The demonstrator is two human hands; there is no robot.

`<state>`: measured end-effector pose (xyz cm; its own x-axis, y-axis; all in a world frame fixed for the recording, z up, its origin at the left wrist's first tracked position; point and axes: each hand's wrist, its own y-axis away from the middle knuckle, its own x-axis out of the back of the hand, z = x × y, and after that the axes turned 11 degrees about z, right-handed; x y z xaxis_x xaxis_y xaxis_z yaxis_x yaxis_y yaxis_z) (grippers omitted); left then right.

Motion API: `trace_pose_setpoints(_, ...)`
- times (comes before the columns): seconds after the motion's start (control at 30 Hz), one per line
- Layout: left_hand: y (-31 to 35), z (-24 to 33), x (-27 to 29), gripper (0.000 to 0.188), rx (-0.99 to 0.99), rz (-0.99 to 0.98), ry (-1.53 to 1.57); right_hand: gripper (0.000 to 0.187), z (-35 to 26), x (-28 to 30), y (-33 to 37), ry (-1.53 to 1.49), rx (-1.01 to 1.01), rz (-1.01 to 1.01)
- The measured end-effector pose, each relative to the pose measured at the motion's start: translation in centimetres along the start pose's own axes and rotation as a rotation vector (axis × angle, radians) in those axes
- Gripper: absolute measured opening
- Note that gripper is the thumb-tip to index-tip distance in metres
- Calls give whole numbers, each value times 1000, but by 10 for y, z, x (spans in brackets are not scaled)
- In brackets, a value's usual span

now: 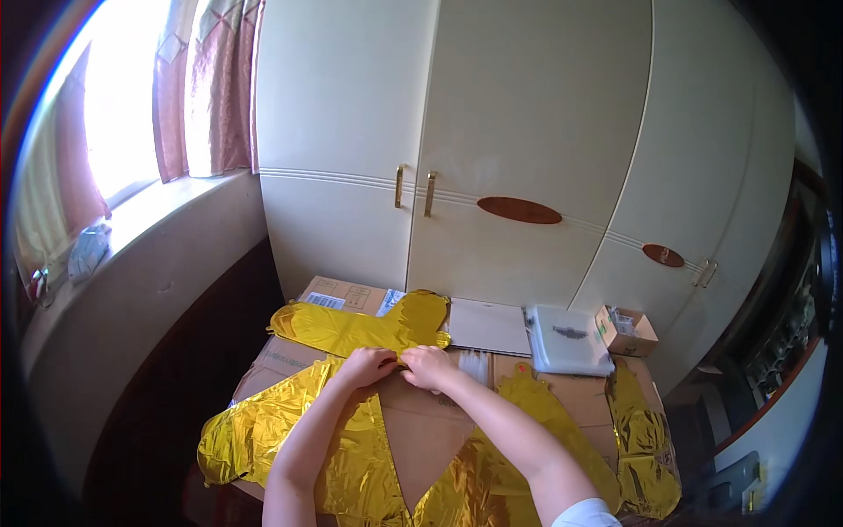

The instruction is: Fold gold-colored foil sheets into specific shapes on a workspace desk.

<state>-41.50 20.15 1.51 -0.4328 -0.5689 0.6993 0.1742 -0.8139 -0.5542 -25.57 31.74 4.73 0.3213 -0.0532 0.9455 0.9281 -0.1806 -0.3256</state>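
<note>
Gold foil balloon (360, 327) lies flat on the cardboard desk (421, 422), at 12 o'clock from our hands. Left hand (369, 364) and right hand (428, 364) both pinch its lower edge, fingers closed. We're likely mid-flattening; next move needs steady grip, no tearing.

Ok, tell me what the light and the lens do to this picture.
Head view: the window at upper left is blown out white; the gold foil balloon under the left hand and right hand throws bright glints; the wardrobe doors bow from fisheye; the corners fall dark.
</note>
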Motion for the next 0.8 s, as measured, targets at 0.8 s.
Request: trace_pose_setpoints(0.8, 2, -36, -9, 20, 342, 237, 278, 13, -3, 2, -46, -21, -51, 349)
